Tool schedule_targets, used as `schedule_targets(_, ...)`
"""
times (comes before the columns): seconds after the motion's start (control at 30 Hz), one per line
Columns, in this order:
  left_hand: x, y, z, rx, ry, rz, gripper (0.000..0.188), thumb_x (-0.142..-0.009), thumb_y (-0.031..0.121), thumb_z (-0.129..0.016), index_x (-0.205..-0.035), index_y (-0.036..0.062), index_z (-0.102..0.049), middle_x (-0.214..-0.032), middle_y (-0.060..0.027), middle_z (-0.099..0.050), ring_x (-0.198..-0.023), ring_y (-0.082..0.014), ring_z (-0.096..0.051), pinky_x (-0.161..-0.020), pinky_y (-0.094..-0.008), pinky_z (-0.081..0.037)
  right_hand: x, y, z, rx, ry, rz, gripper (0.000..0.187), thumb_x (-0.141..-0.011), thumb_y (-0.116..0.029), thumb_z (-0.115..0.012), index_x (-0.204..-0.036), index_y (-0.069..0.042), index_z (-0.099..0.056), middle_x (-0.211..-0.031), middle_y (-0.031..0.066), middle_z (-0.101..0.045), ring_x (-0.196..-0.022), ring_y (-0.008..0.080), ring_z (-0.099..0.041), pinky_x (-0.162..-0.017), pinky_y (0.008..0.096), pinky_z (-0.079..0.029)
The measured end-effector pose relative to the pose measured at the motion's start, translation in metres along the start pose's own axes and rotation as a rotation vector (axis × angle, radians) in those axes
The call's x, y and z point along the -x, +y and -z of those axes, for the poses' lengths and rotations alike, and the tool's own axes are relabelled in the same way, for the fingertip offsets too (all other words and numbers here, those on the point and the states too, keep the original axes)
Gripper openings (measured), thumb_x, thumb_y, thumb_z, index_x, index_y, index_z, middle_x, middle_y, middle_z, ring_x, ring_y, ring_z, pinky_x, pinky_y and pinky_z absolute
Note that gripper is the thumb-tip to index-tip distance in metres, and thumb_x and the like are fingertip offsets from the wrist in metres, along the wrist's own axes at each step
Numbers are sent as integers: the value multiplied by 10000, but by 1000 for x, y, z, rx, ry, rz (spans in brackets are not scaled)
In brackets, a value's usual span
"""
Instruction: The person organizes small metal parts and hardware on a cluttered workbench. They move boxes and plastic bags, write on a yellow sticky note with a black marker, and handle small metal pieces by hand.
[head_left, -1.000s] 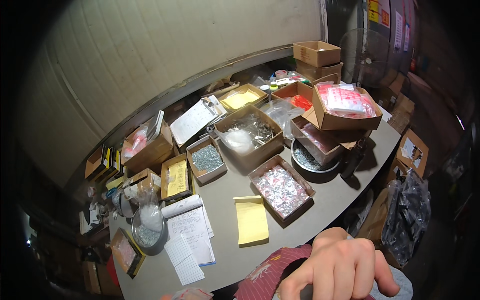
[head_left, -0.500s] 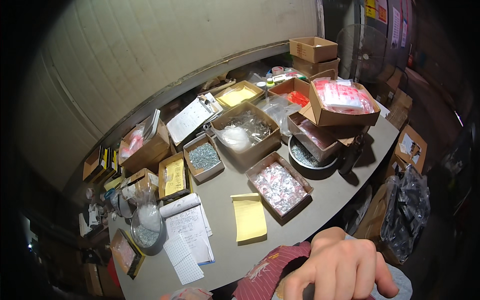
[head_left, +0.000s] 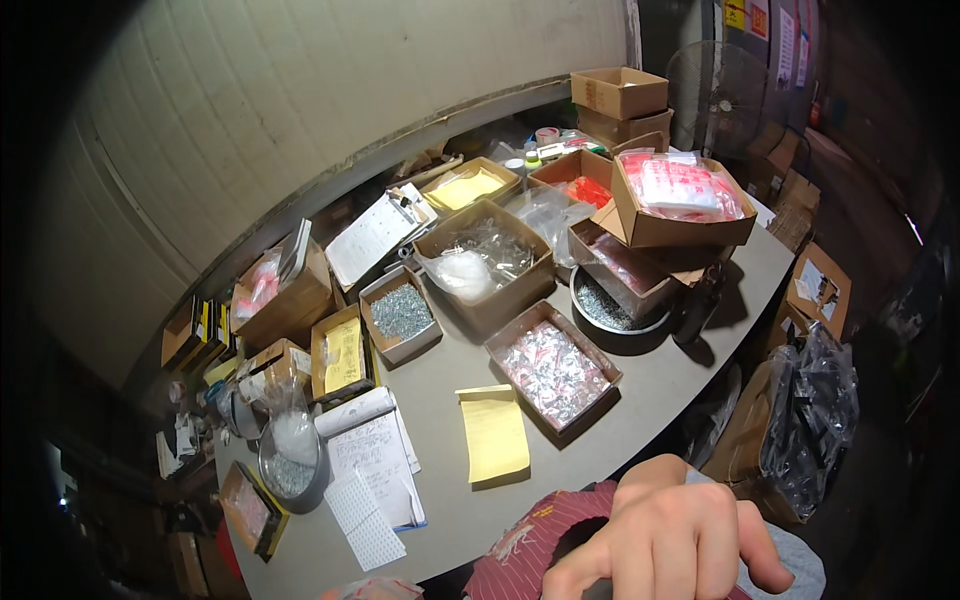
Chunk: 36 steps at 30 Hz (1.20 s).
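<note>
One right hand point(head_left: 668, 535), fingers bent; whether gripping, cannot tell. Striped maroon cloth point(head_left: 528, 550) beside it. On nearby counter point(head_left: 440, 515): yellow paper point(head_left: 495, 440), open box point(head_left: 592, 408) of packets point(head_left: 555, 368).

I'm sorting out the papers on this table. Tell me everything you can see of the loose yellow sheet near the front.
The yellow sheet looks like thin paper, roughly rectangular, with a narrow strip or fold along its top edge. It lies face up on the grey table, turned slightly, with a shadow along its lower edge. Nothing rests on it, and the visible hand is apart from it. Its upper right corner is close to an open box; contact is unclear. Any writing is too faint to tell.
</note>
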<state>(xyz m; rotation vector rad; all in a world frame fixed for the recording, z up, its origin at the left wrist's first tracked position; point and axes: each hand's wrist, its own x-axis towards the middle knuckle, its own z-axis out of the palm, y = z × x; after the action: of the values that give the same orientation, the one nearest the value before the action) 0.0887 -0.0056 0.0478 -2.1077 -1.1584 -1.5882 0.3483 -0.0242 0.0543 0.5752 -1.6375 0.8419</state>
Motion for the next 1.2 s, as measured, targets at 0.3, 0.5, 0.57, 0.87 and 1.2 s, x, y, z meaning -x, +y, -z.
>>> schedule_targets(0.3,-1,8,-40,-28,362,43,351,-912,267,-611,-1069,123,-333,-996,4,-364,-937,-96,-483,-769,-185,-389,-5,2,-3,1,76,33,532,-947,-382,-641,-529,-168,-391,-546,-13,-356,-459,164,-348,-709,463,-363)
schedule_targets(0.5,3,-6,-47,-159,448,-59,267,-958,266,-551,-1087,120,-369,-1013,9,-387,-968,-100,-471,-821,-174,-352,-2,7,-7,-14,160,75,525,-943,-379,-638,-534,-157,-394,-551,-4,-380,-467,165,-351,-691,458,-360)
schedule_targets(0.57,2,-10,-46,-261,428,-119,255,-963,273,-544,-1096,119,-390,-1022,11,-401,-982,-103,-466,-843,-171,-339,-1,9,-8,-45,163,68,523,-944,-385,-632,-538,-155,-396,-555,3,-385,-469,172,-357,-689,466,-359)
schedule_targets(0.87,19,-21,-16,-808,90,-113,332,-995,269,-510,-1236,51,-444,-1084,-16,-456,-1064,-122,-466,-929,-185,-323,8,8,-1,-100,111,16,545,-950,-438,-615,-545,-146,-397,-558,21,-352,-472,210,-379,-707,495,-363)
schedule_targets(1.2,13,-64,-35,-1022,580,-536,555,-1013,172,-506,-1425,-140,-304,-1169,-101,-474,-1095,-166,-521,-939,-244,-416,-14,19,-3,-128,138,45,571,-936,-463,-619,-522,-153,-378,-537,9,-329,-452,186,-347,-732,477,-381)
